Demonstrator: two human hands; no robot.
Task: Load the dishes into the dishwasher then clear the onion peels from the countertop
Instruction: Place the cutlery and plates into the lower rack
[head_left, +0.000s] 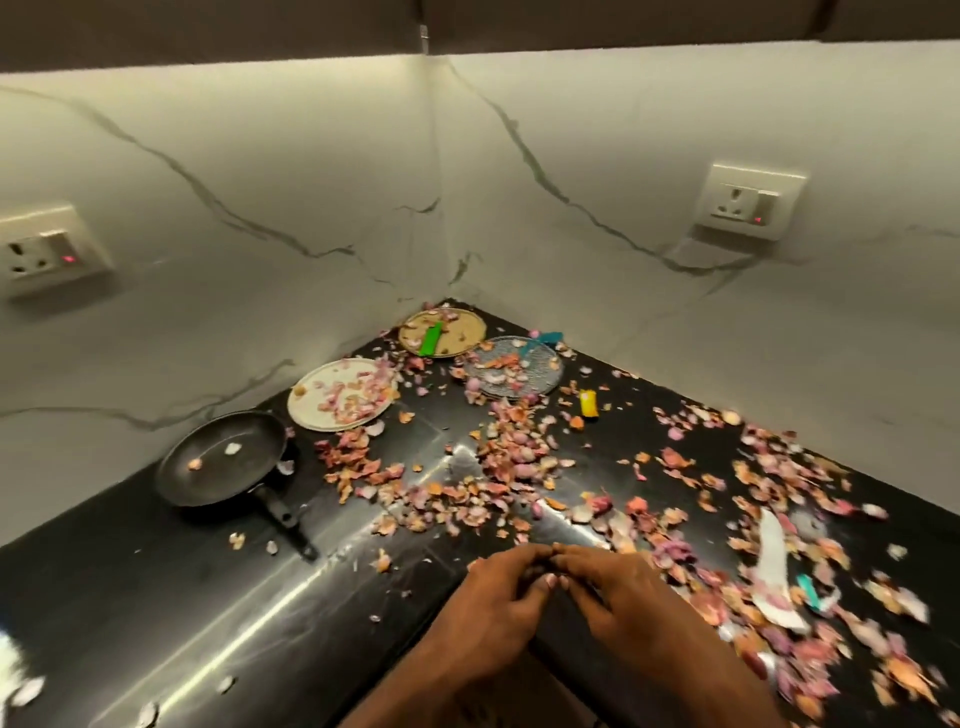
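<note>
Black countertop (156, 597) edge — both hands (493, 597) (613, 587) loosely curled, empty, fingertips touching — peels (498, 467) beyond.

**Corner counter, the tally**

Three plates up at the centre: white plate (340, 395), gold plate (443, 332), glass plate (514, 366). One frying pan (223, 457) at left. Two sockets: left socket (44, 252), right socket (748, 205). Two hands at the bottom. Onion peels (498, 457): far too many to count.
</note>
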